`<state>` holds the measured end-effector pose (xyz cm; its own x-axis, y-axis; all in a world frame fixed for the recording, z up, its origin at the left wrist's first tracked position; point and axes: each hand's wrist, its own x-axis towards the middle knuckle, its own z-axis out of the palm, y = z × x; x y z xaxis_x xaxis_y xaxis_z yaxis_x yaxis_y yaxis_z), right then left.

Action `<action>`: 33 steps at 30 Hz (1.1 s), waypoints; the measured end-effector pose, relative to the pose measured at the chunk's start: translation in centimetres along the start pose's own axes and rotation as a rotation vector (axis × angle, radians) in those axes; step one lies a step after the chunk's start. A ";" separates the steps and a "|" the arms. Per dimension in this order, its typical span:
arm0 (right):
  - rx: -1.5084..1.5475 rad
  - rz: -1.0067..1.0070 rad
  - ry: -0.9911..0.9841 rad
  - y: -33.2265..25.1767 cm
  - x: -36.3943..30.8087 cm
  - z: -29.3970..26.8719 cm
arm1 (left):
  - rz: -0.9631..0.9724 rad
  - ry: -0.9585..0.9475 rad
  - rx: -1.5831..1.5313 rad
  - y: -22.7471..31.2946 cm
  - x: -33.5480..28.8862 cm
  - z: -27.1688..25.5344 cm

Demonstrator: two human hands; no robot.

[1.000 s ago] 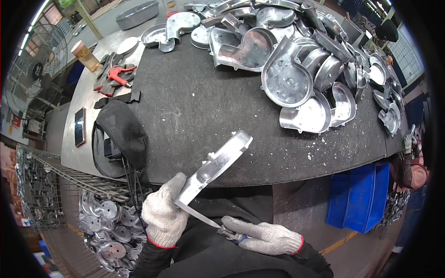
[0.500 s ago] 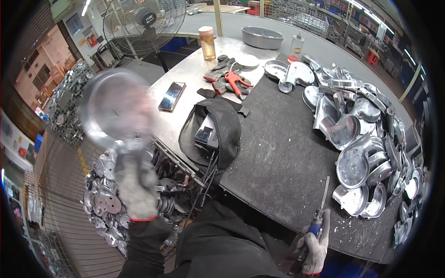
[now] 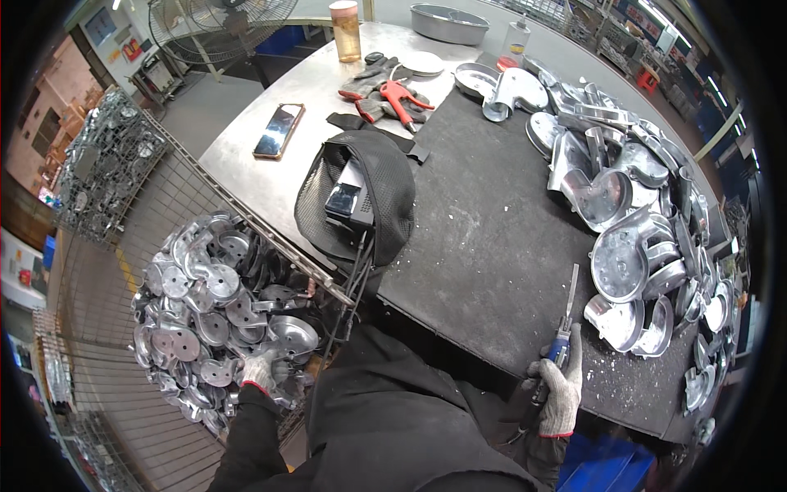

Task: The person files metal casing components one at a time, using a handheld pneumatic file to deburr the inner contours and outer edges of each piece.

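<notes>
My right hand [image 3: 560, 392], in a white knit glove with a red cuff, is closed round the handle of a blue-and-black air file [image 3: 560, 348]. Its thin flat blade points up and away over the dark mat's near edge. At lower left, my left hand [image 3: 261, 369], gloved alike, reaches down among shiny metal castings [image 3: 174, 344] heaped in a wire basket [image 3: 184, 172]. Its fingers are partly lost among the parts, so I cannot make out whether they grip one. A rounded casting [image 3: 293, 334] lies just beyond that hand.
More castings [image 3: 619, 266] crowd the right of the black mat [image 3: 484, 221]. A mesh bag [image 3: 393, 201] with a device and cables stands at the table's near-left edge. A phone [image 3: 279, 131], a red air gun [image 3: 399, 100], gloves [image 3: 369, 82] and a drink cup [image 3: 347, 33] lie beyond.
My left hand was raised, blurred, with a round casting; it has dropped down into the basket, and that casting is no longer held up. My right hand still grips the air file. The view has shifted.
</notes>
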<state>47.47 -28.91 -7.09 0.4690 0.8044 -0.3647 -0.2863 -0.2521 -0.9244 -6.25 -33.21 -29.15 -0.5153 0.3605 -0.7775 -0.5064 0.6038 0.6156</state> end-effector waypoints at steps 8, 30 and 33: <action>-0.068 0.023 0.014 0.0 0.4 -0.6 | 1.025 0.626 0.345 14.5 1.9 2.0; 0.041 -0.079 -0.136 1.0 -0.3 -3.7 | 2.156 -0.542 1.351 7.9 -30.9 64.0; 0.036 -0.089 -0.147 0.6 -0.9 -3.7 | 2.067 -0.631 1.311 7.8 -33.3 56.3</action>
<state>49.94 -31.78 -7.76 0.3677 0.8931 -0.2590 -0.2799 -0.1593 -0.9467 45.88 -0.47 -5.66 0.6824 0.6742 0.2825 0.6706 -0.7312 0.1252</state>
